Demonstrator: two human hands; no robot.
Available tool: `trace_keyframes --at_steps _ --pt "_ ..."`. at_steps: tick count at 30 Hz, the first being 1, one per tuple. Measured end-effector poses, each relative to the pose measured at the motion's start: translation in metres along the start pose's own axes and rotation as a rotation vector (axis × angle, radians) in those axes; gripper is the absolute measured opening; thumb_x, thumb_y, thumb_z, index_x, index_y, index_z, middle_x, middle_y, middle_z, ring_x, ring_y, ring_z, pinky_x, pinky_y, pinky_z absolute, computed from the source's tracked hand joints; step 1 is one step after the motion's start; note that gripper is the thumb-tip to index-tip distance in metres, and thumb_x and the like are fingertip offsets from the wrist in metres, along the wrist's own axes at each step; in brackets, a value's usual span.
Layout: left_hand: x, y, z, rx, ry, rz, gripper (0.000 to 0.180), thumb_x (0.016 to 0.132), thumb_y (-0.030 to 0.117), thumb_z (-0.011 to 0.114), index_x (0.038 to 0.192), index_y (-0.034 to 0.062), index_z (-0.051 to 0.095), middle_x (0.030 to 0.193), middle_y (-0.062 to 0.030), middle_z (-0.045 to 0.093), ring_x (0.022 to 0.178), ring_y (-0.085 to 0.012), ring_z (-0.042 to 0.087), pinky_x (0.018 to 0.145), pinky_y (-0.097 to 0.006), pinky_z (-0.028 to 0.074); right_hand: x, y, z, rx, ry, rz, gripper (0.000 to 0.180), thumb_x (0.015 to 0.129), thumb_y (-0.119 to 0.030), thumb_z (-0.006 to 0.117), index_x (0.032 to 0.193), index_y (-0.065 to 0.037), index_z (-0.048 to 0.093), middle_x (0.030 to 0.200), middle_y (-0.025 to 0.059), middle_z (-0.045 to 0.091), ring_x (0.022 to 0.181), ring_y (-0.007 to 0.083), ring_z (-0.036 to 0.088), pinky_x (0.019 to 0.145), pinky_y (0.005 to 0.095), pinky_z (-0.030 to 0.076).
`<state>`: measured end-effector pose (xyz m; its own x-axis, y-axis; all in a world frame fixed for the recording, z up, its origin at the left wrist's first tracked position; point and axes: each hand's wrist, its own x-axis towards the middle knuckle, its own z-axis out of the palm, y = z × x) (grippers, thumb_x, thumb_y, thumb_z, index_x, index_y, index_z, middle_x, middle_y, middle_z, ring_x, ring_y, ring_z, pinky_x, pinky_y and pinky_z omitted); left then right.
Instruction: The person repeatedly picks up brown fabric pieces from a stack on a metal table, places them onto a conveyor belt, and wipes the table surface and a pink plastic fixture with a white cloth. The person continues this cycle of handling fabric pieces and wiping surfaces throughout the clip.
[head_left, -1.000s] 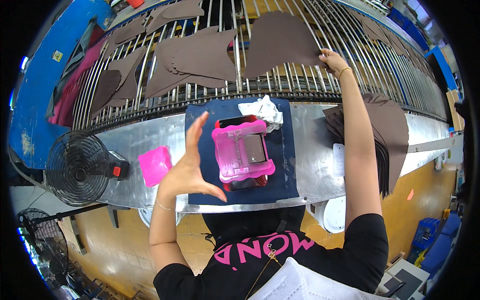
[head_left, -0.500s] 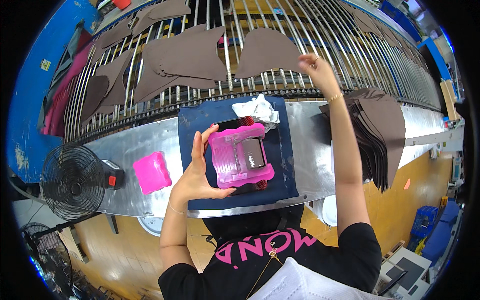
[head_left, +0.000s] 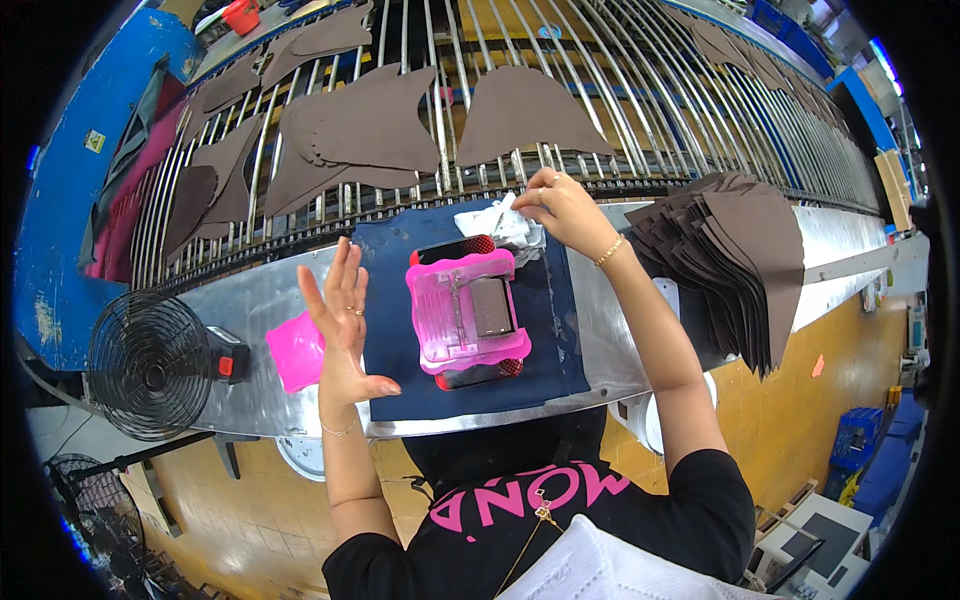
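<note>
A translucent pink plastic frame (head_left: 440,310) with wavy edges rests over a black-and-red base (head_left: 480,374) on a dark blue cloth (head_left: 400,390). A dark block (head_left: 493,306) is set into it. Beside the frame, my left hand (head_left: 342,335) is open, its fingers spread and touching nothing. My right hand (head_left: 568,212) is beyond the frame, with thumb and fingers pinched at a crumpled white rag (head_left: 510,232). The fingertips overlap the rag's edge.
A pink wavy-edged piece (head_left: 296,352) and a black fan (head_left: 150,365) are at the left. Fanned brown cut pieces (head_left: 760,260) are stacked at the right. More brown pieces (head_left: 530,115) lie across the metal bars (head_left: 450,110) beyond the table.
My left hand has let go of the pink frame and moved left, opening out. My right hand has come down from the brown piece on the bars to the white rag.
</note>
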<state>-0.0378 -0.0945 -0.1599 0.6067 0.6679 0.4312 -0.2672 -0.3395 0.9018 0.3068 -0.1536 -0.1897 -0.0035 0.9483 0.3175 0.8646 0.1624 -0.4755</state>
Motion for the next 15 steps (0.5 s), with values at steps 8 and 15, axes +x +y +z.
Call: trace_keyframes --at_steps 8,15 --pt "0.007 0.015 0.002 -0.015 0.113 -0.005 0.141 0.051 0.061 0.087 0.153 0.0231 -0.004 0.154 -0.0227 0.016 0.141 -0.0407 0.024 0.112 -0.053 0.022 0.028 0.001 0.007 -0.218 -0.267 0.190 0.016 0.081 -0.025 0.070 0.092 -0.015 0.073 0.100 0.0045 0.060 0.103 0.0245 0.057 0.084 0.0429 0.041" --pt "0.039 0.025 0.000 0.146 0.003 -0.024 0.093 0.072 0.040 0.081 0.146 0.0107 0.032 0.145 -0.0154 0.039 0.134 -0.0298 0.038 0.107 -0.044 0.033 0.023 -0.024 -0.040 -0.025 0.030 0.035 0.009 0.083 -0.017 0.066 0.086 -0.008 0.067 0.092 0.0064 0.061 0.091 0.0272 0.058 0.080 0.0394 0.042"
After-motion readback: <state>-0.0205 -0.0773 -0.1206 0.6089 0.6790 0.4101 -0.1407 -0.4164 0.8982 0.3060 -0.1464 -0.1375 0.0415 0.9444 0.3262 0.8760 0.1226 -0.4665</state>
